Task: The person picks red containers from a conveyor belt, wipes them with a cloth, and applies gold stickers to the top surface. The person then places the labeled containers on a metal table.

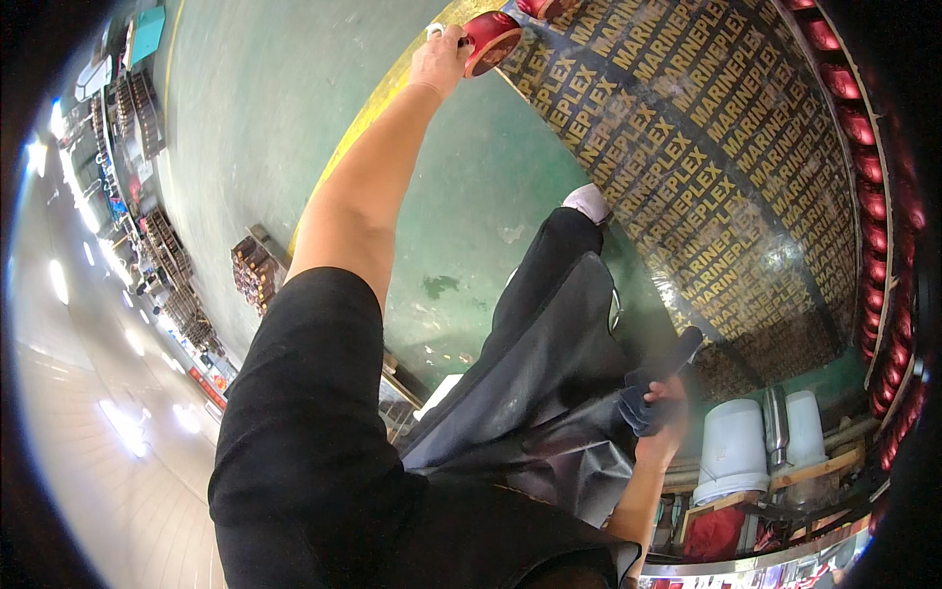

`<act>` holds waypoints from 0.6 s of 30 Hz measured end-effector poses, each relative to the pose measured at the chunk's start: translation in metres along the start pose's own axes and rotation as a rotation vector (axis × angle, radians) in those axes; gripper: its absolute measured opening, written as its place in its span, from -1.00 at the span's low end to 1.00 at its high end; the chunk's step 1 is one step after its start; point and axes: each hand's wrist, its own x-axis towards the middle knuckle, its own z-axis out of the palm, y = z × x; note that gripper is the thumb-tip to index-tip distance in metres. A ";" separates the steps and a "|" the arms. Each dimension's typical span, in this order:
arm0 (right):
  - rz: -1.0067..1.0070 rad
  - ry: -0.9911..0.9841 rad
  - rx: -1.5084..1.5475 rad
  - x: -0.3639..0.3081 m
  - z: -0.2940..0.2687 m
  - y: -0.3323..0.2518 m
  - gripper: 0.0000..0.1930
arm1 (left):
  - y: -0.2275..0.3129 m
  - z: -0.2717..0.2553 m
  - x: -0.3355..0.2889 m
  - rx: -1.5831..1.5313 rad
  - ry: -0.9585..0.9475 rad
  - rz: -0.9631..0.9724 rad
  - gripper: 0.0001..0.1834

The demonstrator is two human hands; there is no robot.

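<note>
My left hand is stretched far forward, its fingers closed on a glossy red rounded piece with a flat brown face. I cannot tell its exact kind. A second red rounded piece shows beside it at the top edge, over the corner of a dark printed board. Low on the right, near my body, my right hand is closed around a dark blue cloth. A dark, blunt end sticks out beyond these fingers; what it belongs to is unclear.
Rows of glossy red pieces line a curved-looking rack at the far right. White buckets and a metal cylinder stand at lower right. A dark apron covers my legs. Loaded racks stand on the green floor to the left.
</note>
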 end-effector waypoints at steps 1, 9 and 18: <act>-0.002 0.002 0.000 0.000 -0.002 0.000 -0.45 | -0.001 0.005 0.002 -0.001 0.008 -0.005 -0.67; 0.004 -0.050 0.039 0.000 -0.003 -0.001 -0.49 | 0.000 0.015 0.012 -0.033 0.006 -0.009 -0.66; 0.013 -0.017 0.076 -0.001 -0.009 0.015 -0.59 | 0.007 0.019 0.010 -0.010 0.002 0.036 -0.66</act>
